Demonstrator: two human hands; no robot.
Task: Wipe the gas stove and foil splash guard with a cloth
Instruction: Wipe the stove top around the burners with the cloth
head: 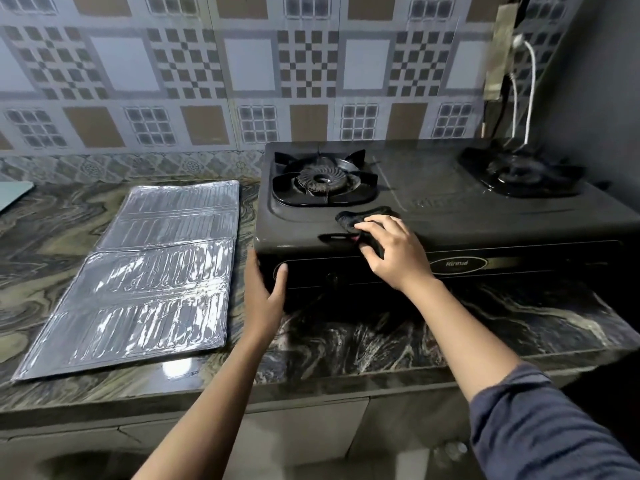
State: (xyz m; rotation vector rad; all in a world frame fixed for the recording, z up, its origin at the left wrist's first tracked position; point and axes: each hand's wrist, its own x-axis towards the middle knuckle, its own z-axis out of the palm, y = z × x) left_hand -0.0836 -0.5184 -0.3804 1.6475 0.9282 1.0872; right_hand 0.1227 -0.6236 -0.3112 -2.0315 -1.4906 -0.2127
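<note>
A black two-burner gas stove (450,202) stands on the marble counter, its left burner (323,183) and right burner (519,173) uncovered. My right hand (391,251) presses a dark cloth (360,218) onto the stove top near its front edge, just right of the left burner. My left hand (265,285) grips the stove's front left corner, thumb on the front panel. The foil splash guard (149,271) lies flat and unfolded on the counter to the left of the stove.
The dark veined counter (381,334) runs to a front edge near me. A patterned tile wall (242,64) rises behind. At the back right, a wall socket (500,50) has white cables hanging toward the right burner. A pale board (14,195) shows at far left.
</note>
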